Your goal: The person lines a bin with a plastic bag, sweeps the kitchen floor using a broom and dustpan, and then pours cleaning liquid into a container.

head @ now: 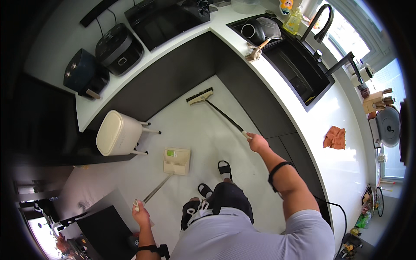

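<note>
My right hand (258, 142) is closed on the pale end of a black broom handle (225, 114). The broom head (200, 97), cream with dark bristles, rests on the floor near the corner of the dark cabinets. My left hand (141, 214) grips the upper end of the dustpan's metal handle (158, 188). At the lower end of that handle a cream dustpan (176, 161) with a green label lies on the floor, left of my feet. The broom head and the dustpan are well apart.
A cream bin (119, 133) on legs stands left of the dustpan. Dark cabinets (182, 73) under a white counter (338, 169) border the floor ahead and at right. A black sink (294, 70) and an orange cloth (334, 137) are at the right. A cable (343, 211) hangs beside my right arm.
</note>
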`<state>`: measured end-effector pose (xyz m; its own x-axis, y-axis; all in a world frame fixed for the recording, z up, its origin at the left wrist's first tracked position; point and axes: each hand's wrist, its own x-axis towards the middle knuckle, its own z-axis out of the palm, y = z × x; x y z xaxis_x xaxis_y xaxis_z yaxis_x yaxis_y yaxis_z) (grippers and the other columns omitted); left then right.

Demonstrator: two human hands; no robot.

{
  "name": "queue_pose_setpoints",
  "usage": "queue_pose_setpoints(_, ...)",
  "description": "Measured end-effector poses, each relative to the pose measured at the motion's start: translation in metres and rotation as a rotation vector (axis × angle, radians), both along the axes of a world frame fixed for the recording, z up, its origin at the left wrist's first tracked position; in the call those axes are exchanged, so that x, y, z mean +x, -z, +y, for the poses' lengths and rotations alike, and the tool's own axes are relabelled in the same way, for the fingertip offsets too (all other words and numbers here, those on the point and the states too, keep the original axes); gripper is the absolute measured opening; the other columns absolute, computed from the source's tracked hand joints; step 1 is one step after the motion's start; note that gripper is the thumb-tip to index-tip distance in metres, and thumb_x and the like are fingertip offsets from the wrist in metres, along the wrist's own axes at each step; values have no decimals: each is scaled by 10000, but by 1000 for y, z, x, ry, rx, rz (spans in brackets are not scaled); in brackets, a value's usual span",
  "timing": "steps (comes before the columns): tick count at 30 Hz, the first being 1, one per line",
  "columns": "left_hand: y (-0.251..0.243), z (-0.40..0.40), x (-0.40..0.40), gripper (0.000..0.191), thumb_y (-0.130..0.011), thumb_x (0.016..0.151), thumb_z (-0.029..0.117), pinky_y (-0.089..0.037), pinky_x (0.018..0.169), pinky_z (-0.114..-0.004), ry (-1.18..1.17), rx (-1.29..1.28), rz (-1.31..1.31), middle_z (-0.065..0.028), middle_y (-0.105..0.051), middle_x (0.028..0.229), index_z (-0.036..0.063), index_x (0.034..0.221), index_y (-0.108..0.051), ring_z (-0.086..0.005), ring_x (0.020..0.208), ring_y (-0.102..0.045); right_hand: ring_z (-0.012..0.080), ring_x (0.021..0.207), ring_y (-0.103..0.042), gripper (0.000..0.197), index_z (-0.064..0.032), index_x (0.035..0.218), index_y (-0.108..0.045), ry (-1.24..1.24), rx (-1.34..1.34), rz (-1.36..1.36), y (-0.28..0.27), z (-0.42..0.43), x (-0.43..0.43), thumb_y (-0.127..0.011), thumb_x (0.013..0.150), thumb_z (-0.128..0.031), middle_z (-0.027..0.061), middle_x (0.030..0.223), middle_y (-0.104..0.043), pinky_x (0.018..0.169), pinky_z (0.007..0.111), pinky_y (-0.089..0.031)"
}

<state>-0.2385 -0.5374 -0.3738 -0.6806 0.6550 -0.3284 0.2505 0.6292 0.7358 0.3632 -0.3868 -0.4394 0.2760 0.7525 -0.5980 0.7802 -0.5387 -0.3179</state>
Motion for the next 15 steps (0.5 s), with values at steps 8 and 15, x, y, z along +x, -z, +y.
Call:
queue_pose_setpoints(8,-12,21,-5,294,-622,983,368,-309,335,-252,183,1,10,35,-416,507,76,1018,-622,-72,370,-387,289,1190,-621,451,-261,1387,-577,182,-155,-168,4,-62,45,-492,947,-215,107,1274,-660,975,401,-512)
queue_pose_setpoints(15,21,45,-27,318,-629,978,348,-328,386,-271,355,-52,-52,23,-468,552,40,1050,-657,-74,421,-410,294,1171,-624,447,-269,1370,-598,394,-306,-240,-26,-291,20,-485,942,-212,110,1263,-663,978,406,-508)
